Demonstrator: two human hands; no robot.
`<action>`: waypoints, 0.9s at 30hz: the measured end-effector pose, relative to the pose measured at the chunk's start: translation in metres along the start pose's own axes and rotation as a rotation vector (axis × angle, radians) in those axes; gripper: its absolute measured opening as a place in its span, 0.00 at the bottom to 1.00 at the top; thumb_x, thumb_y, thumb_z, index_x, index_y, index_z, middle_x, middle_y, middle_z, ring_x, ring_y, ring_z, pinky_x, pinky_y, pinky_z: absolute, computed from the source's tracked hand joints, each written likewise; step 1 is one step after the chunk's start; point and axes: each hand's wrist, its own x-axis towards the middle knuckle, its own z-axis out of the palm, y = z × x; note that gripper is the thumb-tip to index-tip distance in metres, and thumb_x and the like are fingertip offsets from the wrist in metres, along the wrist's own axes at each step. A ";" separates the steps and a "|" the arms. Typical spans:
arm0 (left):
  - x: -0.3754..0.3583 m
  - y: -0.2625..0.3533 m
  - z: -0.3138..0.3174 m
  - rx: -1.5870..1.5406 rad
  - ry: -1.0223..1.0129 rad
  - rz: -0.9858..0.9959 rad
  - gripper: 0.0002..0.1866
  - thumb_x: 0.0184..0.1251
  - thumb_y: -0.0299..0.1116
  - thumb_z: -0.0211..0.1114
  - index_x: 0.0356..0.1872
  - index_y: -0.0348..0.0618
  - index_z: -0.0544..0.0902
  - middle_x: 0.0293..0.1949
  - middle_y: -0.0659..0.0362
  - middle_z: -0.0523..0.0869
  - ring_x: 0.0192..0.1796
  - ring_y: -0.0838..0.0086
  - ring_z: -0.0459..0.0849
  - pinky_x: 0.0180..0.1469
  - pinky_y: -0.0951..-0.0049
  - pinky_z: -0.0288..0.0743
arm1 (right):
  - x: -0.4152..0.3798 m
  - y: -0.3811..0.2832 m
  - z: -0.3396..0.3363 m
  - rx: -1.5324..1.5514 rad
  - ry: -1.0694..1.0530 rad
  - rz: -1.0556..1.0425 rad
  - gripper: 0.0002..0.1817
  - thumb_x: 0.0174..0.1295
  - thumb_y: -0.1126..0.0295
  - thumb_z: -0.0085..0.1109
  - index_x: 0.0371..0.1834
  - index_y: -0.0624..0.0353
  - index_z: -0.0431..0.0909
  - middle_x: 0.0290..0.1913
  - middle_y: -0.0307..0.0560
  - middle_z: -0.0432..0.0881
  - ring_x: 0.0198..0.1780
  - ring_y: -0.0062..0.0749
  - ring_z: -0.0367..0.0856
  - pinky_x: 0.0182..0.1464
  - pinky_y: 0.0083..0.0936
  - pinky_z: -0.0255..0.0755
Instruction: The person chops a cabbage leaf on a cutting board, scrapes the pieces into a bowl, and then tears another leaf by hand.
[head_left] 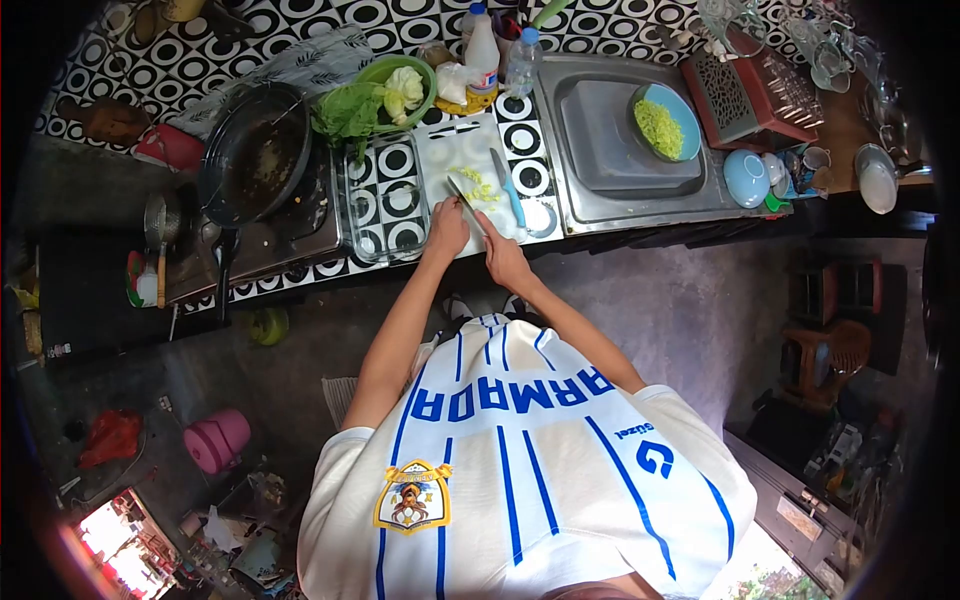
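Note:
My right hand (507,260) is closed round a kitchen knife (468,203), its blade angled up and left over the white cutting board (440,150). My left hand (447,230) rests on the board's near edge, left of the blade, with its fingers curled; anything in them is hidden. Chopped pale-green vegetable (478,184) lies just beyond and beside the blade. A second knife with a light blue handle (514,203) lies at the board's right side. Left of the board sits a clear glass dish (372,245).
A green basin (428,98) of leafy vegetables (345,118) stands behind the dish. Bottles (522,65) stand behind the board. Left is a black wok (255,160) on the stove. On the right, a blue bowl (688,115) of shredded greens sits on the sink (565,110).

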 end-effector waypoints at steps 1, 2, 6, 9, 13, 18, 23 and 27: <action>-0.005 0.001 0.002 0.059 0.032 0.016 0.24 0.58 0.24 0.61 0.57 0.24 0.78 0.65 0.41 0.75 0.69 0.48 0.71 0.71 0.57 0.67 | 0.000 0.000 0.000 0.004 -0.005 0.007 0.33 0.74 0.73 0.45 0.82 0.42 0.53 0.23 0.72 0.77 0.30 0.75 0.78 0.36 0.61 0.68; -0.009 0.001 0.005 0.078 0.025 0.012 0.25 0.59 0.24 0.61 0.59 0.24 0.77 0.66 0.41 0.73 0.70 0.48 0.69 0.72 0.56 0.66 | 0.000 -0.001 0.000 -0.012 -0.017 0.014 0.33 0.74 0.73 0.45 0.82 0.42 0.53 0.23 0.72 0.77 0.30 0.75 0.78 0.36 0.61 0.68; -0.023 0.006 0.011 0.136 0.040 0.018 0.27 0.60 0.25 0.61 0.63 0.24 0.75 0.69 0.42 0.71 0.72 0.49 0.67 0.74 0.55 0.64 | -0.007 -0.004 -0.005 -0.044 -0.060 0.053 0.33 0.74 0.73 0.45 0.82 0.41 0.54 0.26 0.74 0.78 0.33 0.76 0.78 0.38 0.61 0.69; -0.021 0.005 0.016 0.115 0.078 0.005 0.29 0.60 0.24 0.60 0.64 0.25 0.74 0.70 0.43 0.71 0.72 0.50 0.67 0.74 0.56 0.63 | -0.012 -0.003 -0.008 -0.037 -0.037 0.037 0.33 0.74 0.73 0.45 0.81 0.40 0.55 0.29 0.75 0.79 0.36 0.77 0.78 0.41 0.60 0.69; -0.020 0.007 0.018 0.050 0.071 -0.056 0.29 0.61 0.24 0.60 0.66 0.26 0.73 0.71 0.43 0.70 0.73 0.50 0.67 0.75 0.58 0.63 | -0.012 0.001 -0.010 -0.034 -0.058 0.048 0.32 0.75 0.71 0.45 0.82 0.40 0.54 0.35 0.77 0.81 0.39 0.78 0.80 0.45 0.62 0.71; -0.013 -0.003 0.020 -0.147 0.200 -0.061 0.28 0.61 0.21 0.58 0.66 0.24 0.72 0.69 0.39 0.71 0.69 0.46 0.71 0.74 0.58 0.65 | -0.012 -0.003 -0.019 0.078 -0.061 0.094 0.30 0.76 0.70 0.43 0.81 0.41 0.56 0.39 0.79 0.81 0.43 0.78 0.79 0.48 0.60 0.70; -0.011 -0.015 0.022 -0.261 0.299 -0.128 0.27 0.60 0.15 0.55 0.64 0.24 0.74 0.64 0.37 0.75 0.67 0.46 0.75 0.71 0.59 0.69 | -0.018 -0.016 -0.028 0.108 -0.070 0.115 0.29 0.77 0.69 0.42 0.81 0.42 0.57 0.35 0.77 0.80 0.41 0.76 0.79 0.46 0.56 0.71; -0.008 -0.014 0.024 -0.240 0.261 -0.186 0.27 0.58 0.14 0.55 0.62 0.25 0.76 0.62 0.38 0.76 0.66 0.46 0.75 0.70 0.61 0.70 | -0.016 -0.018 -0.016 0.081 -0.070 0.082 0.28 0.77 0.70 0.43 0.80 0.45 0.59 0.30 0.74 0.79 0.37 0.73 0.80 0.43 0.50 0.73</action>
